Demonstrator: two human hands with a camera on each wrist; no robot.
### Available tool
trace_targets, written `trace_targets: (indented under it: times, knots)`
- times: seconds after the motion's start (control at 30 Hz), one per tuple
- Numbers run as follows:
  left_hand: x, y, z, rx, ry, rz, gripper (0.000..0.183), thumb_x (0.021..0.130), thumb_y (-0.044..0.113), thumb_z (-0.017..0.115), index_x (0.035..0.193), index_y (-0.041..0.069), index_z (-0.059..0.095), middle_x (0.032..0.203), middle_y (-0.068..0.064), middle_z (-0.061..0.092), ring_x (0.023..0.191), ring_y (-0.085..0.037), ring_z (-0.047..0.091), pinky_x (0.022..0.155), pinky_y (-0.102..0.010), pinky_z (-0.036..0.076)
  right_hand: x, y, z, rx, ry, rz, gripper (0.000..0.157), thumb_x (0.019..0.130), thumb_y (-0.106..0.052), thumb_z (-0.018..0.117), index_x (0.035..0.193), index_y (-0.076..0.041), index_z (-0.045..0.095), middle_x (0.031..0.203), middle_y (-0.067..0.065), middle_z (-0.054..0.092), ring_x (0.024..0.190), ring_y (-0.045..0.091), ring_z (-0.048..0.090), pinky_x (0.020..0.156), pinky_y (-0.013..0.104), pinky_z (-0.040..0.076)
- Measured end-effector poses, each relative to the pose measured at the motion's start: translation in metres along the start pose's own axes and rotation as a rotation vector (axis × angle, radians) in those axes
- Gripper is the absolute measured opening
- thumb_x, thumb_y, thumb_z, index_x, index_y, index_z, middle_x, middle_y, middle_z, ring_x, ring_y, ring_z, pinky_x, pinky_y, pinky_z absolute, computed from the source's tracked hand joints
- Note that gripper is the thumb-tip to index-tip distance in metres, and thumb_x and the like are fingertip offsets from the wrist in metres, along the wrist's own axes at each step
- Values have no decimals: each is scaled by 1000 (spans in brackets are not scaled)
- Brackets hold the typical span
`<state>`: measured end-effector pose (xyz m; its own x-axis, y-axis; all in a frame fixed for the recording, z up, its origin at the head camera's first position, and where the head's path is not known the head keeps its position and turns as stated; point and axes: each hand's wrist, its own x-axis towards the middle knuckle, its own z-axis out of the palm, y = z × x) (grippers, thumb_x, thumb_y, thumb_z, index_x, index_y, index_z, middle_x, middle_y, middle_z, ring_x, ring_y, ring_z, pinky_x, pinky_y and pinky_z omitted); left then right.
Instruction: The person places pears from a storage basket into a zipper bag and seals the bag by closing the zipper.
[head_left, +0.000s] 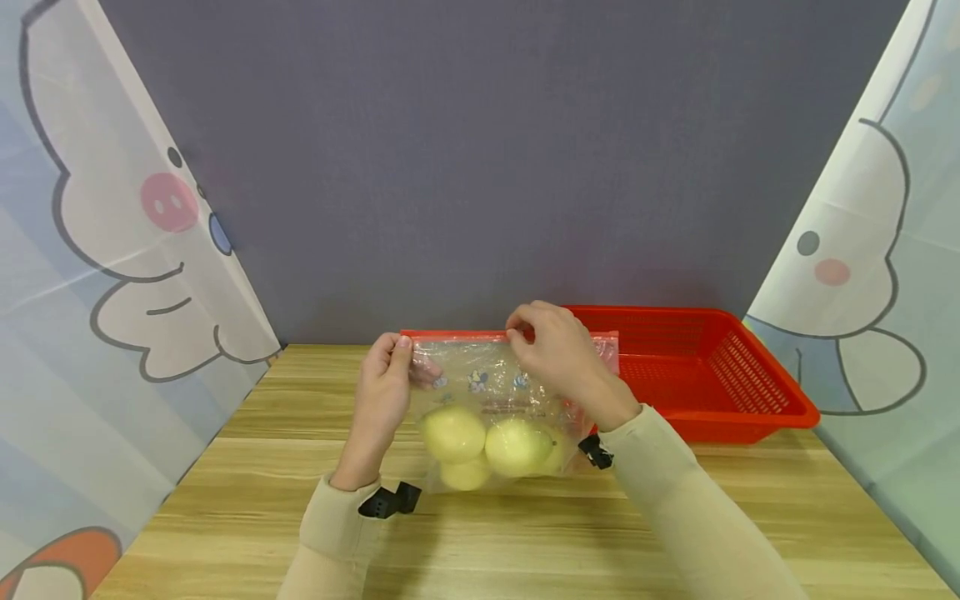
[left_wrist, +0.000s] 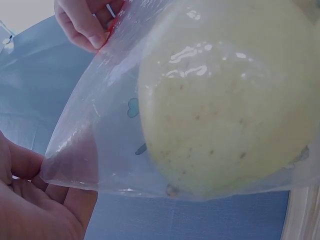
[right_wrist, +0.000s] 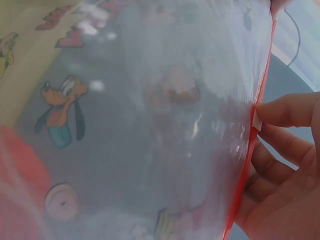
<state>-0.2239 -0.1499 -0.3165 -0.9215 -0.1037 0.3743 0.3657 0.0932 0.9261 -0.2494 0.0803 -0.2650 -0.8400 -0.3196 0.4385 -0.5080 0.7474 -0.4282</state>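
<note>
A clear zipper bag (head_left: 465, 354) with a red top edge and cartoon prints hangs between both hands. Several round, pale yellow-green fruits (head_left: 453, 435) lie in its lower part; one fruit (left_wrist: 220, 100) fills much of the left wrist view. My left hand (head_left: 381, 392) pinches the bag's top left corner between thumb and fingers. At the red edge, right of its middle, my right hand (head_left: 562, 354) pinches the small pale slider (right_wrist: 257, 121). The right hand hides part of the bag's upper right side in the head view.
Behind the bag to the right, a red plastic basket (head_left: 780, 408) stands on the wooden table (head_left: 247, 517). A dark grey panel (head_left: 480, 167) rises at the back, and cartoon-printed curtains (head_left: 45, 350) flank both sides.
</note>
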Motion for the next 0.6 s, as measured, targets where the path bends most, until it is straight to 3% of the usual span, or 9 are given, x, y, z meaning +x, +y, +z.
trace_targets:
  times: [0.6]
  knots:
    - [1,0,-1,4,1,-8,29,112,19,37,99,-1,54,82,-17,72,69,-19,71,70,-35,62,-9,14,-7,42,35,35,14,97,-13,62,100,-9,75,96,2,67,83,22,58,76,37,50]
